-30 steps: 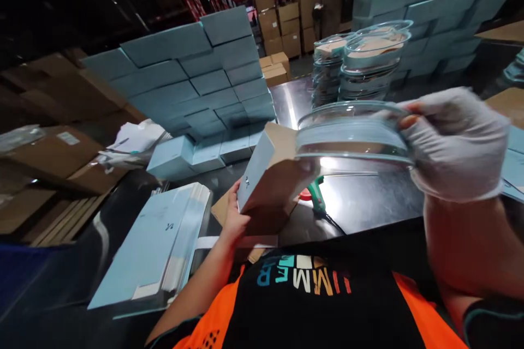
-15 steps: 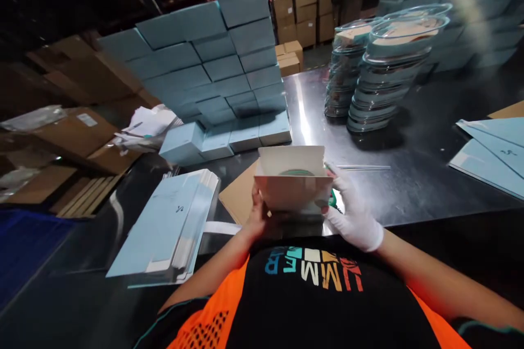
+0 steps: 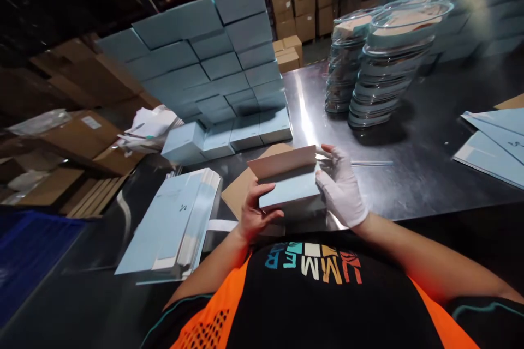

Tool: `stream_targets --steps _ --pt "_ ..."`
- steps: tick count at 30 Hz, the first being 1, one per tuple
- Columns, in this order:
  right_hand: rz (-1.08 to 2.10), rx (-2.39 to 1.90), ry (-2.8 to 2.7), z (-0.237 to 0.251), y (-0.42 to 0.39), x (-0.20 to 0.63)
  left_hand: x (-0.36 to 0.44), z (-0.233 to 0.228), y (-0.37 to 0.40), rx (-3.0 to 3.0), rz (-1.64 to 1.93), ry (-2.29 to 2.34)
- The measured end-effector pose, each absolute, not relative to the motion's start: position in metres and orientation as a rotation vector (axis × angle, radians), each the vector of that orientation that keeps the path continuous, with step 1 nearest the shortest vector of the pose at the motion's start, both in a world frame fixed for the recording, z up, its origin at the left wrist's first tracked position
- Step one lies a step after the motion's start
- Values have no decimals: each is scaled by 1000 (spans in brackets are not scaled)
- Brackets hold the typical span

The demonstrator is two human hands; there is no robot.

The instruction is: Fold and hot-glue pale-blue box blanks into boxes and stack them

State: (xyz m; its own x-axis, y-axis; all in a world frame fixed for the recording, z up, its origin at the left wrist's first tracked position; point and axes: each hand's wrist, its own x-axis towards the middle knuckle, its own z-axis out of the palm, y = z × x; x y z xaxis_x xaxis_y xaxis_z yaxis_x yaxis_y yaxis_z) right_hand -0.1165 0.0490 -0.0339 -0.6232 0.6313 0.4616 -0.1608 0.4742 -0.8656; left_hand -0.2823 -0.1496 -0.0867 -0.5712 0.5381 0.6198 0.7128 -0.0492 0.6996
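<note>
Head view: your bare left hand [image 3: 254,212] grips the near left corner of a pale blue box [image 3: 289,186], fingers curled over its top, and your gloved right hand [image 3: 340,190] clasps its right end, its flap standing half open. You hold the box just above the steel bench [image 3: 409,174], close to your chest, with flat cartons [image 3: 174,221] stacked to the left and clear lids [image 3: 385,60] piled well beyond.

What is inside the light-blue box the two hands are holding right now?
Nothing inside shows. The light-blue box has its lid flap nearly folded down, covering the interior. The left hand grips its near corner; the gloved right hand presses its right side.
</note>
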Motion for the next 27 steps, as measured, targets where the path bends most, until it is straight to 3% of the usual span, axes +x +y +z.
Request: stream_targets --steps 7,15,21,25,27 --pt "694 -979 -2824 -58 107 -117 -332 -71 -239 -831 -1491 -1877" --pt "748 -1335 -3011 -51 113 -74 -344 -92 -260 -604 -1434 -1915" --pt "856 -1572 -2754 -55 124 -10 -367 -94 -213 -820 -1507 -1930" --pt "1026 -1476 -2269 -60 129 17 -376 -84 -162 -960 -1666 -1936" --pt "955 -1423 -2096 -57 126 20 -373 -77 -139 -991 -1706 -1936"
